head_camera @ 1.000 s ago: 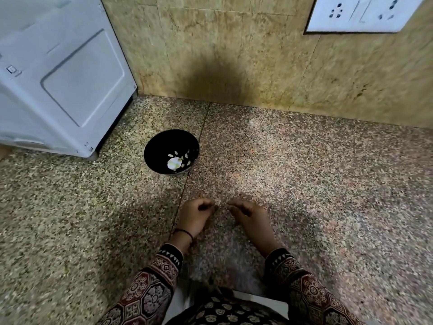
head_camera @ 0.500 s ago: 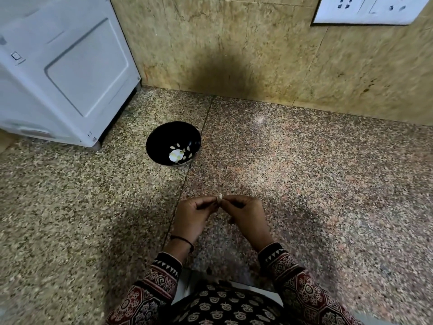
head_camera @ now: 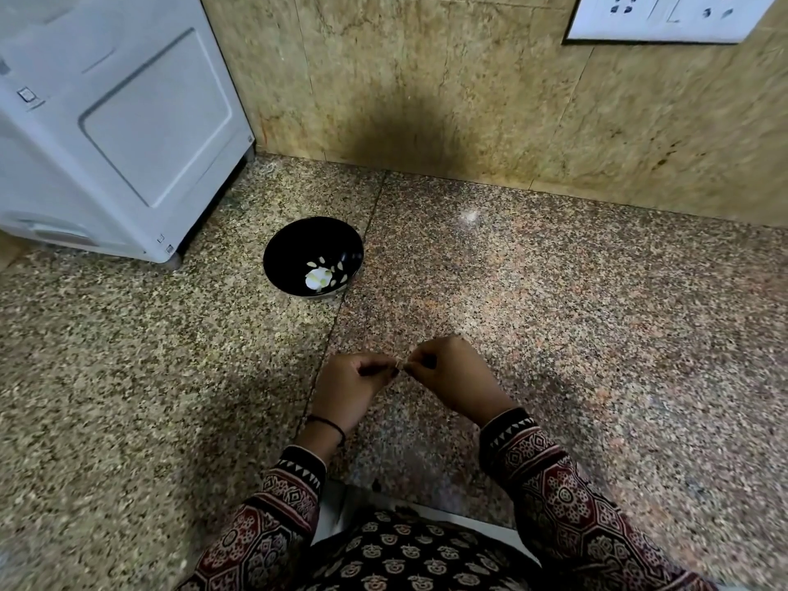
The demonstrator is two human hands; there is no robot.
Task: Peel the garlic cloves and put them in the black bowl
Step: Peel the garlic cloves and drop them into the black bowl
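Left hand (head_camera: 347,388) and right hand (head_camera: 452,377) pinch a garlic clove (head_camera: 398,368) together; the black bowl (head_camera: 294,245) lies at eleven o'clock, nearer the left.

1. Speckled stone surface (head_camera: 597,334) fills the lower two-thirds of the view, with brown, pink and cream flecks. It is paler and greyer to the left, pinker to the right.
2. A thin dark seam (head_camera: 341,309) runs front to back between two slabs, approx. mid-frame.
3. The back wall (head_camera: 426,78) is tan, marble-look tile with faint grout lines. A soft dark shadow (head_camera: 405,138) sits at its base, centre.
4. Top right on the wall is a white socket & switch plate (head_camera: 665,14), cut off by the frame edge.
5. At left stands a white appliance (head_camera: 106,121) with a recessed panel on its side; its corner stands on a small foot (head_camera: 172,261).
6. Lighting is indoor and dim-ish, with one small bright glare spot (head_camera: 469,215) on the stone near the wall.
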